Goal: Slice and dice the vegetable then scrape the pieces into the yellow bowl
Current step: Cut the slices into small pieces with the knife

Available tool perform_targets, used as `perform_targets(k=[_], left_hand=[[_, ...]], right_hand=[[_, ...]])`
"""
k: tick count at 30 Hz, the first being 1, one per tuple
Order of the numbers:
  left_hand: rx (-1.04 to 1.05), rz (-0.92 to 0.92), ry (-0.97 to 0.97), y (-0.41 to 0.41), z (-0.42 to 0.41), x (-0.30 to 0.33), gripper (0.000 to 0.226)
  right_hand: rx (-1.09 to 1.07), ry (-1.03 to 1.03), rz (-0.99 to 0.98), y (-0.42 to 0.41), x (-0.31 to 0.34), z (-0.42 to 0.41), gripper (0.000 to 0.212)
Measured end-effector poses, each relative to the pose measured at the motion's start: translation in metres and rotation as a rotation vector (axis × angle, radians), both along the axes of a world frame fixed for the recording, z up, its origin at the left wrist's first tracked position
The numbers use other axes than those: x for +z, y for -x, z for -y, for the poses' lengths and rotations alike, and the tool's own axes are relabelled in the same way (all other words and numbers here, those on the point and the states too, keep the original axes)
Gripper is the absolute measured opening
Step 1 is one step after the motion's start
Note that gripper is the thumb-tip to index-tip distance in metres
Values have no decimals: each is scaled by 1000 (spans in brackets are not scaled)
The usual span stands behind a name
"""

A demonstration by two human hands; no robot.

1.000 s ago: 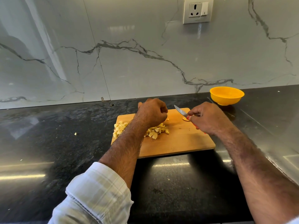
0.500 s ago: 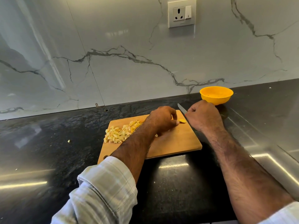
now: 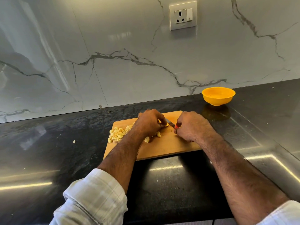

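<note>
A: The left hand point(image 3: 150, 121) has its fingers curled, pinching a small vegetable piece point(image 3: 165, 125) against the cutting board point(image 3: 168, 145). The right hand point(image 3: 190, 125) grips the red-handled knife point(image 3: 172, 124), blade touching that piece.

B: And the yellow bowl point(image 3: 218, 96)?

A: It stands at the counter's point(image 3: 48, 143) back edge, right of the board and apart from it. I cannot tell whether anything lies inside.

B: Where are the diced pieces point(image 3: 118, 134)?

A: Heaped on the board's left part, partly hidden by the left forearm. One stray bit point(image 3: 74, 141) lies on the counter to the left. A wall socket point(image 3: 183, 15) sits above.
</note>
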State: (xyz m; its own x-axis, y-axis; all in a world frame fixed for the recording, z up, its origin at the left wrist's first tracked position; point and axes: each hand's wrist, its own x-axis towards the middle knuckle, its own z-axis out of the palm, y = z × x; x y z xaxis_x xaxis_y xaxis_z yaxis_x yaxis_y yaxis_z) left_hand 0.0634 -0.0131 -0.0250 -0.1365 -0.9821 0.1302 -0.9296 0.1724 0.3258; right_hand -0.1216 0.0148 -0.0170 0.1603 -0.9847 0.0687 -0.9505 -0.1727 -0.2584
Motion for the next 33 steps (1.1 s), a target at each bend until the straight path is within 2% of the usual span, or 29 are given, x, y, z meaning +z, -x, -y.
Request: perform_targets(k=[4,8,10,13,15,18,22,29,33], left_hand=[[-55,-92,-38,-2,3,-2,21],[-115,-67,-35,-5,4,1,28],[-129,14,45,-5,2,3,25],[-81,291,218,-6,-3,7,19],[-26,365,205,-8,-4,7,16],[19,368,124,-8,-4,5,19],[30,361,107,-5,-1,5,19],[52,300,160,-6,2,7,20],[-33,242,69,-6,-5,8,17]], right_hand=[[2,0,-15,2,-2,-2,42],[-4,91,7,7,-3,-3,33],[-5,120,7,8,-4,-2,33],[13,104,11,7,-5,-1,36],[50,82,37,5,-5,-2,34],[89,54,72,4,-3,-4,27],[72,55,139,13,2,-5,18],[54,70,187,8,2,-6,23],[68,34,145,5,2,-7,24]])
